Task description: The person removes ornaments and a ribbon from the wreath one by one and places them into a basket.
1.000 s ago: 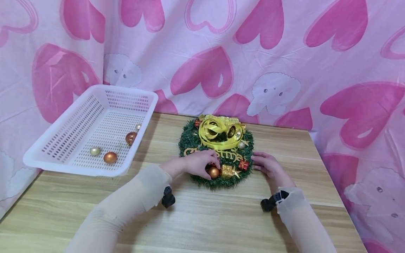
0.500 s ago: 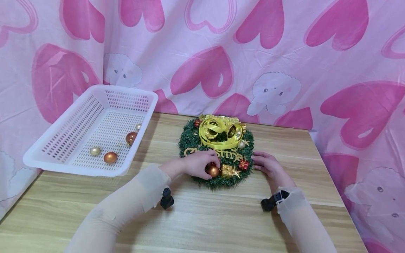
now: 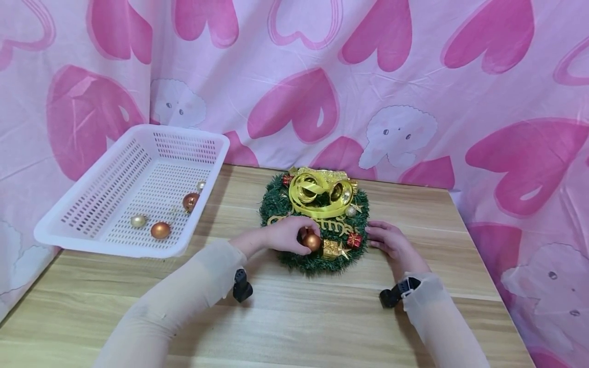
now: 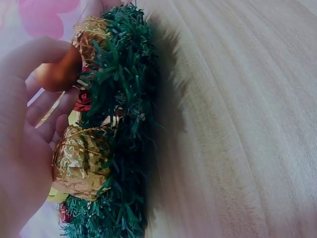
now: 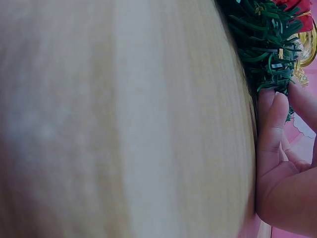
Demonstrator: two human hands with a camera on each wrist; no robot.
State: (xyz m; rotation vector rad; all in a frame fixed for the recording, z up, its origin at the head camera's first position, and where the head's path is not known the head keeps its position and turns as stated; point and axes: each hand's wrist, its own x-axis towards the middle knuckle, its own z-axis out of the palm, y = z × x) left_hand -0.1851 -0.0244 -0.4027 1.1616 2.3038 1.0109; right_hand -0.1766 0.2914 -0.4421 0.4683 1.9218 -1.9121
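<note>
A green tinsel wreath [image 3: 276,204] lies on the wooden table. It bears gold lettering [image 3: 338,226], a yellow-gold ribbon bow [image 3: 322,209], small gift boxes and stars. At its lower left my left hand [image 3: 286,235] pinches a copper-coloured bauble [image 3: 312,242] between thumb and fingers; the bauble [image 4: 59,72] also shows beside the greenery in the left wrist view. A gold foil gift box [image 3: 331,249] sits just right of it. My right hand [image 3: 391,240] touches the wreath's right edge with fairly straight fingers. In the right wrist view its fingertips meet the tinsel [image 5: 267,54].
A white perforated plastic basket [image 3: 133,250] stands at the left of the table, holding a few baubles, among them an orange one [image 3: 160,230] and a pale gold one [image 3: 138,221]. A pink heart-patterned curtain [image 3: 294,102] hangs behind and around the table [image 3: 313,322].
My left hand has shifted slightly, and the copper bauble has moved a little away from the wreath's near edge. The right hand and the wreath hold their places.
</note>
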